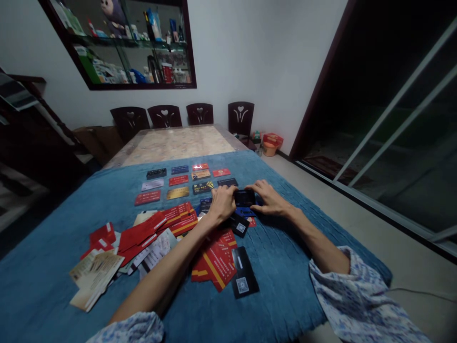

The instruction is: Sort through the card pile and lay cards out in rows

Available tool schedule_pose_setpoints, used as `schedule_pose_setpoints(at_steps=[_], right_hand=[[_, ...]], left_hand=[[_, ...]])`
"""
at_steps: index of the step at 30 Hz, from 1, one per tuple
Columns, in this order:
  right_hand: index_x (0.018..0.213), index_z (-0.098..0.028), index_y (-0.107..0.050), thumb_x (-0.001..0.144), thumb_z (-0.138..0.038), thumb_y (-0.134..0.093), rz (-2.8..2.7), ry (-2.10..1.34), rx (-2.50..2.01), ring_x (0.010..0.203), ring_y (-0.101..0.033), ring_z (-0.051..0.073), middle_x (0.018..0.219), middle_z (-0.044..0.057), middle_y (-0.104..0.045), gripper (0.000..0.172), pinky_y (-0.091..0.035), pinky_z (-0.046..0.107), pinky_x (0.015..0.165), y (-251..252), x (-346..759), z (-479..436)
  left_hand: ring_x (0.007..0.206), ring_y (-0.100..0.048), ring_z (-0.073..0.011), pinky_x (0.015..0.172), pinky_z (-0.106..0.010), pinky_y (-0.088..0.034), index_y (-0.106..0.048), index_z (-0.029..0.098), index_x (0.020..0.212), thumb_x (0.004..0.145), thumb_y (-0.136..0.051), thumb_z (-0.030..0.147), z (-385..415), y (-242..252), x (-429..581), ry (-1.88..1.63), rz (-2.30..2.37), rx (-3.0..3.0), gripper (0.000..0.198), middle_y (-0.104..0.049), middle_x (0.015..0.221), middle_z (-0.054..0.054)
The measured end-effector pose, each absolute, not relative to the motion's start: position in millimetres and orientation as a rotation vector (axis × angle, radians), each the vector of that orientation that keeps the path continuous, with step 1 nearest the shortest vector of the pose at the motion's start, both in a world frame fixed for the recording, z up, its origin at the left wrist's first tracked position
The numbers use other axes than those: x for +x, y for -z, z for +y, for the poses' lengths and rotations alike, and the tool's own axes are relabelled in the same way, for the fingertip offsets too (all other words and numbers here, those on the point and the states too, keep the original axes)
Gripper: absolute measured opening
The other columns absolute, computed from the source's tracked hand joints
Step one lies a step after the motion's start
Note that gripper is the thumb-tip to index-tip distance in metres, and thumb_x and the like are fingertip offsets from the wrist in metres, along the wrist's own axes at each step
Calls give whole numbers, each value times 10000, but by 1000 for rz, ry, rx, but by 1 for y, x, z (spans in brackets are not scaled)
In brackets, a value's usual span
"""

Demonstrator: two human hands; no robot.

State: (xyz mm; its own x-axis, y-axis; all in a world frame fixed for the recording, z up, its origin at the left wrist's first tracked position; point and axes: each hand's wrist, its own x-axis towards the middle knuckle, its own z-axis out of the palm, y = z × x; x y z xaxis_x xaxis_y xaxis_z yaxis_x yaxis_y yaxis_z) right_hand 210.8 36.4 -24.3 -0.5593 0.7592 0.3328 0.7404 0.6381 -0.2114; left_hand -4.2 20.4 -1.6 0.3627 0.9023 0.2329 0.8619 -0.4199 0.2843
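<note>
My left hand [223, 202] and my right hand [268, 197] grip a small stack of black cards [244, 198] from its two sides, fingers curled round the edges. Just beneath it lie blue cards [245, 212]. A black card with a QR code [240, 226] lies partly under my left hand, and another black QR card [244, 274] rests nearer to me. Under and beside my left forearm spreads a loose heap of red cards [218, 259], with white and cream cards [98, 281] to its left. My left forearm hides part of the heap.
Sorted stacks stand in rows beyond my hands, among them a gold one [177, 192], a black VIP one [203, 187] and a red one [147, 197]. A blue cloth [285, 286] covers the near part of the table; chairs [241, 116] stand at the far end.
</note>
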Motion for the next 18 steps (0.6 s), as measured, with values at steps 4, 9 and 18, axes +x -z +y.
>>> schedule_pose_setpoints(at_steps=[4,9,18], right_hand=[[1341,-211,-539,813,-411,-670,-2464,-54,-1167,1046,-449,304,1121,128,-538,580,-425,453,878,25,212,38],[1370,-211,-529,839,-395,-650,-2468,-46,-1146,1071,-460,305,1159,137,-548,575,-429,460,882,28,215,41],[1368,-221,-553,871,-431,-622,-2470,22,-1142,1091,-474,329,1207,165,-593,544,-438,499,877,29,216,42]], left_hand=[[1090,-561,-274,949,-431,-382,-624,199,1246,879,-480,161,21,1,-5,-560,1607,2519,396,-636,1101,-115],[1119,-536,-292,966,-458,-368,-570,195,1280,833,-598,294,22,1,-8,-472,1568,2593,459,-609,1151,-125],[1151,-506,-330,984,-520,-363,-539,144,1212,840,-594,278,20,-6,-12,-280,1578,2752,399,-592,1201,-167]])
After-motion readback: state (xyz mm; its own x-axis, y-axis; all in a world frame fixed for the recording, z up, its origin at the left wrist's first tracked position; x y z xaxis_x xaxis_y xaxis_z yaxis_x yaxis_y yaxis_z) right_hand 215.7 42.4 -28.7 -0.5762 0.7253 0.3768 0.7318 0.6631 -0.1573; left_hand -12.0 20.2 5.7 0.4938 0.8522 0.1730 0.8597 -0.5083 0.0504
